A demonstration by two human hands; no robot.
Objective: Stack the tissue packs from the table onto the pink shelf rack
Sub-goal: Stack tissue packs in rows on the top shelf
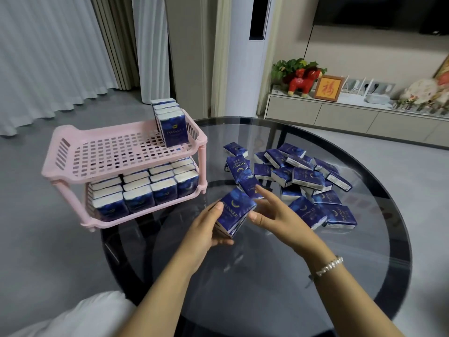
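Observation:
A two-tier pink shelf rack (73, 154) stands at the left edge of the round glass table (279, 276). Its lower tier is full of upright dark blue tissue packs (138, 195). A short row of packs (170, 122) stands at the back right of the top tier. My left hand (206, 229) grips a small stack of packs (234, 215) just right of the rack. My right hand (272, 212) hovers beside that stack with fingers spread, its fingertips at a loose pack (250, 187). A heap of loose packs (303, 176) lies on the table to the right.
Beyond the table stands a low cabinet (340, 113) with a red toy animal, a plant and a framed picture. Curtains hang at the back left. Grey floor surrounds the table. A white-clothed knee (85, 317) shows at the bottom left.

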